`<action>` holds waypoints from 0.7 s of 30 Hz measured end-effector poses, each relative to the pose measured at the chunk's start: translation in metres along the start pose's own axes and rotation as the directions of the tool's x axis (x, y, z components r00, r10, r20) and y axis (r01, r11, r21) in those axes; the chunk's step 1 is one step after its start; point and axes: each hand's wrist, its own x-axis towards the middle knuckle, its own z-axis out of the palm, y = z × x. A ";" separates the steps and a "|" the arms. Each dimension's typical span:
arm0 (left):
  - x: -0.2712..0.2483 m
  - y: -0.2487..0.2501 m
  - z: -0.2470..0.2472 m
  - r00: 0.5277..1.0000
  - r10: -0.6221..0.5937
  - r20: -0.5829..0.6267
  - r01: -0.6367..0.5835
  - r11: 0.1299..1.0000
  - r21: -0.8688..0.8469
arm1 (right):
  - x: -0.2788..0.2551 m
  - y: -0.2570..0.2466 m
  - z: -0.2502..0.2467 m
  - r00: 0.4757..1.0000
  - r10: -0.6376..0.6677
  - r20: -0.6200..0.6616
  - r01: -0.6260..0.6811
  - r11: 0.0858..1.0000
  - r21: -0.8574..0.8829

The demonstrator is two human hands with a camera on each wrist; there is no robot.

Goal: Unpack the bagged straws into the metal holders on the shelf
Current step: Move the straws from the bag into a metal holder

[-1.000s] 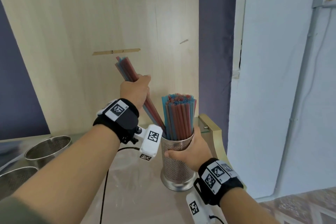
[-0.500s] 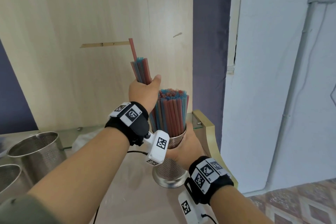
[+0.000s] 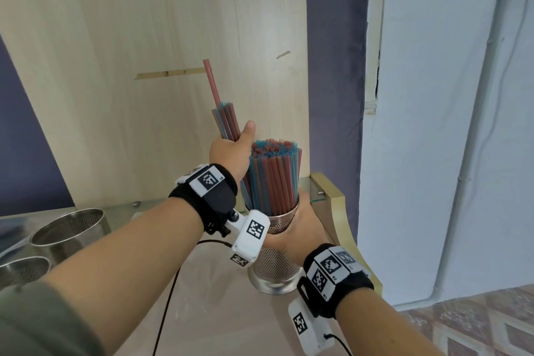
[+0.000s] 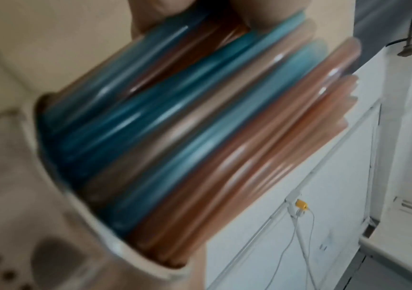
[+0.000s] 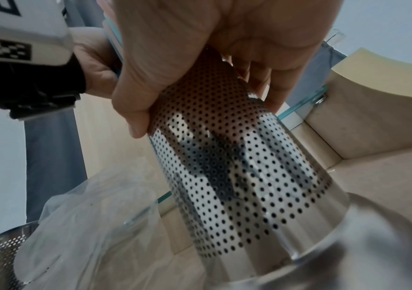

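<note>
A perforated metal holder (image 3: 274, 266) stands on the shelf, packed with red and blue straws (image 3: 274, 179). My right hand (image 3: 300, 228) grips its upper wall; the right wrist view shows the fingers wrapped round the holder (image 5: 237, 176). My left hand (image 3: 231, 150) holds a small bundle of straws (image 3: 226, 121) upright at the holder's left rim, lower ends down inside it. One red straw (image 3: 212, 84) sticks up above the bundle. The left wrist view is blurred, filled with straws (image 4: 187, 127) entering the holder's rim (image 4: 80, 212).
Two empty perforated metal holders (image 3: 72, 230) (image 3: 23, 270) stand at the left of the shelf. A crumpled clear plastic bag (image 5: 88, 225) lies on the shelf beside the held holder. A wooden back panel (image 3: 144, 66) rises behind; the shelf's curved gold edge (image 3: 341, 225) is at right.
My left hand swung its straw bundle from a leftward tilt to nearly upright and lowered it into the holder's left side. One red straw now sticks up above the rest. The right hand kept its grip.
</note>
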 end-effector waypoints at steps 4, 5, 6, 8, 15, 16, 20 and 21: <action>-0.001 -0.007 -0.005 0.998 0.007 0.062 -0.005 1.000 -0.028 | -0.001 -0.002 -0.003 1.000 -0.005 0.012 0.005 1.000 -0.001; 0.000 -0.009 -0.006 0.995 -0.017 0.097 0.022 0.999 -0.043 | -0.001 -0.002 -0.005 1.000 -0.002 0.028 0.002 1.000 -0.004; 0.002 -0.011 -0.007 0.989 -0.046 0.140 0.055 0.997 -0.061 | -0.001 -0.003 -0.008 0.999 0.002 0.050 -0.001 1.000 -0.005; 0.003 -0.015 -0.006 0.965 -0.093 0.243 0.117 0.989 -0.086 | 0.001 -0.005 -0.014 0.996 0.012 0.094 -0.012 1.000 -0.007; 0.000 -0.016 -0.002 0.952 -0.142 0.270 0.194 0.965 -0.178 | 0.001 -0.006 -0.016 0.994 0.030 0.103 -0.030 1.000 -0.004; -0.004 -0.014 -0.002 0.958 -0.153 0.241 0.201 0.961 -0.192 | -0.001 -0.007 -0.015 0.995 0.029 0.100 -0.030 1.000 0.008; -0.024 -0.009 0.002 0.928 -0.228 0.294 0.296 0.931 -0.212 | -0.006 -0.015 -0.017 0.996 0.018 0.092 -0.022 0.999 0.045; -0.026 -0.008 0.003 0.917 -0.247 0.313 0.321 0.923 -0.211 | -0.007 -0.016 -0.017 0.995 0.020 0.093 -0.024 0.999 0.049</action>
